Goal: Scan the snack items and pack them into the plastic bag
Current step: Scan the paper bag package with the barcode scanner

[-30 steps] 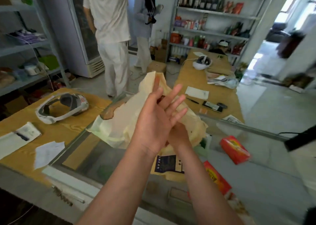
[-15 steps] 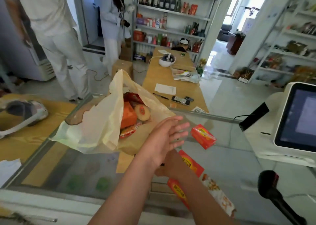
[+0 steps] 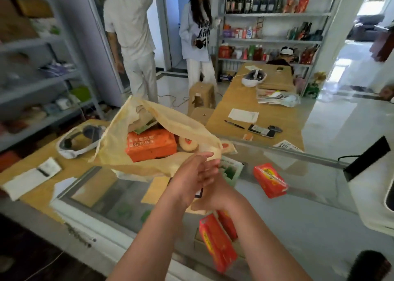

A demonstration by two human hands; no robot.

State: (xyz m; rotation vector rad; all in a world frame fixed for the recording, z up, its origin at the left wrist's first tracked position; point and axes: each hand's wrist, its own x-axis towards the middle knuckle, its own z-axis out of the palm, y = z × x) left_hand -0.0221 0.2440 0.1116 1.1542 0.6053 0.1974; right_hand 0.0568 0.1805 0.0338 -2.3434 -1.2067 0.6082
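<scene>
Floor [image 3: 341, 120]: pale glossy tiles
Back wall: metal shelving [image 3: 275, 14] with bottles [image 3: 255, 3]
Middle: long wooden table [image 3: 281, 112]
Right: daylit doorway [image 3: 366, 24]

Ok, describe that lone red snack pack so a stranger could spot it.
Start at the glass counter. Right of the yellowish plastic bag, a red pack with yellow print lies alone on the glass. The other two red packs sit together nearer the camera.

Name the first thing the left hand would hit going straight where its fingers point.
The left hand points up and right at the near rim of the plastic bag; it would probably meet that film first, with a round snack just beyond, though depth is unclear.
</scene>
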